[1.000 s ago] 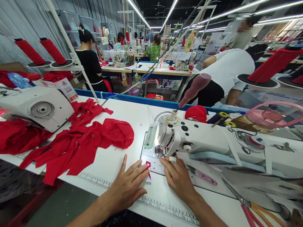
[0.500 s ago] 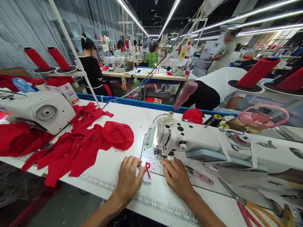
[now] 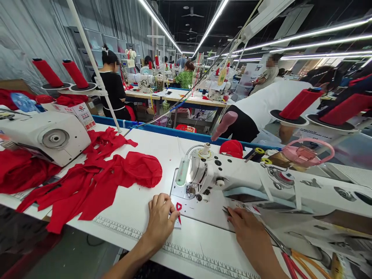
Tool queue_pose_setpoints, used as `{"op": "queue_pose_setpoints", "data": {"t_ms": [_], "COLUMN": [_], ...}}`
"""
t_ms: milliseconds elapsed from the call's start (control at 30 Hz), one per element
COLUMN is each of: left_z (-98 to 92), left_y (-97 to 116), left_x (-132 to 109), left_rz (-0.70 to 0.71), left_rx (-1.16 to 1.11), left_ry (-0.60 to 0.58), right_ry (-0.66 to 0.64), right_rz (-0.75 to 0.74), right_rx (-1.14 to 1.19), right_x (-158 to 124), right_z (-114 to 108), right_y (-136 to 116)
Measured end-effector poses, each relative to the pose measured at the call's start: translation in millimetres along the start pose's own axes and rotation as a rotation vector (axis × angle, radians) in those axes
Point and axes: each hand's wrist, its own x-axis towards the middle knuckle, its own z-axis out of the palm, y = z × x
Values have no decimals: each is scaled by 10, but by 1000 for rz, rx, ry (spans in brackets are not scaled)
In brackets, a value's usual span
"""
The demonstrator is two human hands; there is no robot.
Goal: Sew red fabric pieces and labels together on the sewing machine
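Between thumb and fingers of my left hand is a small white piece with a red ribbon loop, near the front of the machine's plate. My left hand covers part of it. To the right, my right hand is closed over thread snips. Their dark tips stick out past my fingers, and the handle is hidden under the hand. Beyond both hands stands a white sewing machine, its needle area just behind the gap between them.
Red fabric pieces spread over the left of the white table, beside another sewing machine. Large scissors with orange handles lie at the right. Red thread cones stand behind. A person in white bends over beyond the table.
My right hand has moved right, away from the needle area, and onto the pink-handled thread snips. My left hand keeps its hold on the ribbon piece. The view has shifted slightly.
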Motion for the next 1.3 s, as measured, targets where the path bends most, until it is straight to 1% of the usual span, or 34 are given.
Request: {"op": "queue_pose_setpoints", "data": {"t_ms": [67, 133, 267, 367, 433, 533, 633, 733, 867, 967, 1067, 1167, 1300], "left_z": [-7, -22, -36, -5, 29, 57, 16, -77, -176, -193, -180, -165, -163], "left_y": [-3, -9, -16, -7, 3, 19, 42, 79, 131, 147, 144, 138, 131], "left_x": [-18, -38, -38, 0, 26, 39, 19, -15, -48, -71, -103, -130, -146], "left_rz": [10, 10, -21, -14, -8, -26, -54, -70, -89, -101, -106, -88, -75], "left_rx": [-30, -48, -33, -35, -48, -77, -132, -223, -331, -403, -468, -487, -504], "left_ry": [2, 16, 84, 77, 51, 31, -1, -81, -162, -186, -204, -218, -214], "right_ry": [-11, -20, -15, -37, -96, -234, -338, -371, -286, -259, -301, -345, -359], "right_rz": [12, 42, 120, 155, 203, 317, 396, 371, 279, 244, 223, 214, 256], "right_rx": [-42, -15, 174, 342, 462, 632, 784, 832, 774, 755, 749, 762, 805], "right_x": [25, 59, 92, 119, 168, 283, 382, 403, 362, 371, 422, 469, 484], "right_z": [-34, -81, -104, -73, -85, -183, -293, -305, -197, -169, -231, -308, -347], "right_y": [-100, -237, -507, -668, -763, -888, -980, -1037, -1111, -1168, -1202, -1211, -1180]}}
